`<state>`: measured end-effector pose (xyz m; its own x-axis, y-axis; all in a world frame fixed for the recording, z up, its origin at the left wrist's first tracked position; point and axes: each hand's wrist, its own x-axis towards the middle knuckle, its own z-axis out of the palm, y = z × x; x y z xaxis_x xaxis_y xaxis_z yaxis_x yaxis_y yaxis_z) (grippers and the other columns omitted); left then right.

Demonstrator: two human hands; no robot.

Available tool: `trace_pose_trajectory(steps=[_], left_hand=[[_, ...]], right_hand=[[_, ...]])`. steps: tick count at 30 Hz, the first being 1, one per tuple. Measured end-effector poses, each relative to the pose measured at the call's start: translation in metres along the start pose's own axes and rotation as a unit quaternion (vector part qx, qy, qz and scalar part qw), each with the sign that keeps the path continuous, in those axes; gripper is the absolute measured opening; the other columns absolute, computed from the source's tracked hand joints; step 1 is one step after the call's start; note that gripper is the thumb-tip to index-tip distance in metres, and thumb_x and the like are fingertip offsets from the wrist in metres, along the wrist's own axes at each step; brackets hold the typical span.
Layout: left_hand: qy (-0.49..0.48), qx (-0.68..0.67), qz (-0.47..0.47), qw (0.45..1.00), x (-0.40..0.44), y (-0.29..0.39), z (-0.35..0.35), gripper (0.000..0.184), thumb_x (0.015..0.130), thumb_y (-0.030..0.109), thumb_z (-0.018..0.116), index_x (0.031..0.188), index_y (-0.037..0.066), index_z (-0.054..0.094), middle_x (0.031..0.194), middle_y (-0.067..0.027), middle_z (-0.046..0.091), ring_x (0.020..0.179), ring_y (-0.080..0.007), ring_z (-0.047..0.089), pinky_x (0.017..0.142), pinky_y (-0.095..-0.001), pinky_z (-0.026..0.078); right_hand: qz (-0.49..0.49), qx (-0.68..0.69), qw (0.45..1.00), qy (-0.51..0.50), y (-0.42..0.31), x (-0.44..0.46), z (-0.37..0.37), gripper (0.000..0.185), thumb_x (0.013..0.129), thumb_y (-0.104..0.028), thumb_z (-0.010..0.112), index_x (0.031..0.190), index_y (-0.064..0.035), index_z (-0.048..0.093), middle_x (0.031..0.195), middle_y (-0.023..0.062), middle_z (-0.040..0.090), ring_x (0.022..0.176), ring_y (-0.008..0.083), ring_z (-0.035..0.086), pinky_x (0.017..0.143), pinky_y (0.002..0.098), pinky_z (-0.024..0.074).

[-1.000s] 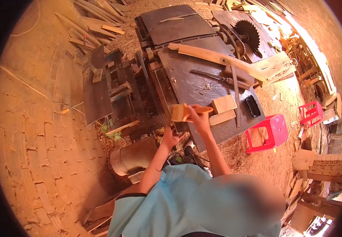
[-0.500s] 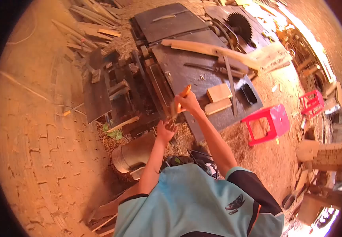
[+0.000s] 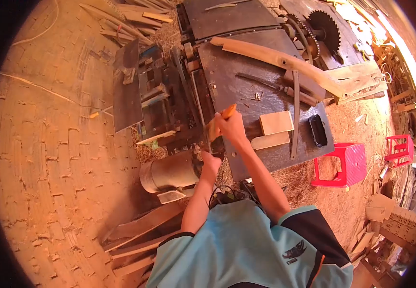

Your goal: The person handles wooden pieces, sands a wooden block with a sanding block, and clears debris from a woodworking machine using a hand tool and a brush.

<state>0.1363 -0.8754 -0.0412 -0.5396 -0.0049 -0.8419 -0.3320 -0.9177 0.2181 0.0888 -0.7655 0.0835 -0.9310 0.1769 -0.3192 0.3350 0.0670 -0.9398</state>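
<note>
My right hand grips a paintbrush with an orange handle. Its pale bristles point down at the near left edge of the dark metal machine table. Just below, my left hand reaches in at the side of the machine, between the table edge and the motor. Its fingers are mostly hidden there, so their grip does not show. To the right of my right hand, two wood blocks lie on the table beside a flat metal bar.
A long wooden piece crosses the table, with a black tray at its right corner. Toothed saw blades stand at the far right. Pink stools are on the shavings-covered floor. Planks lie at lower left.
My left hand has moved from spread fingers below the brush to down beside the motor, fingers now hidden. The right hand still grips the brush by the table edge. The view has shifted.
</note>
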Motion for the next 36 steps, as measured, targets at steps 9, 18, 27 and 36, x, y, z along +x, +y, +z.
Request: trace_pose_trajectory(steps=[9, 18, 27, 36], left_hand=[[0.003, 0.043, 0.013, 0.999, -0.018, 0.004, -0.006, 0.036, 0.086, 0.034, 0.030, 0.106, 0.009, 0.046, 0.107, -0.0105, 0.048, 0.096, -0.0292, 0.045, 0.081, -0.0451, 0.037], [-0.023, 0.181, 0.143, 0.973, 0.000, 0.020, -0.002, 0.049, 0.086, 0.044, 0.027, 0.102, 0.004, 0.049, 0.094, -0.0069, 0.054, 0.088, -0.0205, 0.049, 0.079, -0.0354, 0.037], [0.221, 0.557, 0.317, 0.735, 0.004, 0.015, 0.042, 0.065, 0.085, 0.044, 0.023, 0.078, -0.009, 0.058, 0.079, -0.0284, 0.056, 0.080, -0.0417, 0.053, 0.072, -0.0455, 0.040], [0.213, 0.573, 0.164, 0.774, -0.014, 0.028, 0.059, 0.060, 0.087, 0.042, 0.020, 0.098, -0.009, 0.051, 0.102, -0.0278, 0.049, 0.092, -0.0403, 0.048, 0.078, -0.0465, 0.038]], right_hand=[[-0.132, 0.064, 0.989, -0.007, 0.011, -0.008, -0.013, 0.021, 0.075, -0.016, 0.055, 0.068, 0.0032, 0.057, 0.051, 0.0063, 0.053, 0.054, 0.0084, 0.053, 0.050, 0.0222, 0.0425], [-0.306, -0.030, 0.946, 0.106, 0.007, 0.013, 0.014, 0.013, 0.074, -0.010, 0.056, 0.072, 0.0035, 0.055, 0.059, 0.0160, 0.054, 0.056, 0.0297, 0.056, 0.053, 0.0322, 0.0434], [-0.285, -0.134, 0.945, 0.085, 0.009, 0.039, 0.041, 0.014, 0.075, -0.011, 0.055, 0.072, 0.0027, 0.055, 0.059, 0.0162, 0.054, 0.058, 0.0314, 0.055, 0.052, 0.0348, 0.0423], [-0.270, -0.151, 0.945, 0.103, -0.021, 0.106, 0.057, 0.016, 0.075, -0.013, 0.054, 0.068, 0.0018, 0.053, 0.057, 0.0168, 0.053, 0.057, 0.0303, 0.057, 0.049, 0.0350, 0.0427]])
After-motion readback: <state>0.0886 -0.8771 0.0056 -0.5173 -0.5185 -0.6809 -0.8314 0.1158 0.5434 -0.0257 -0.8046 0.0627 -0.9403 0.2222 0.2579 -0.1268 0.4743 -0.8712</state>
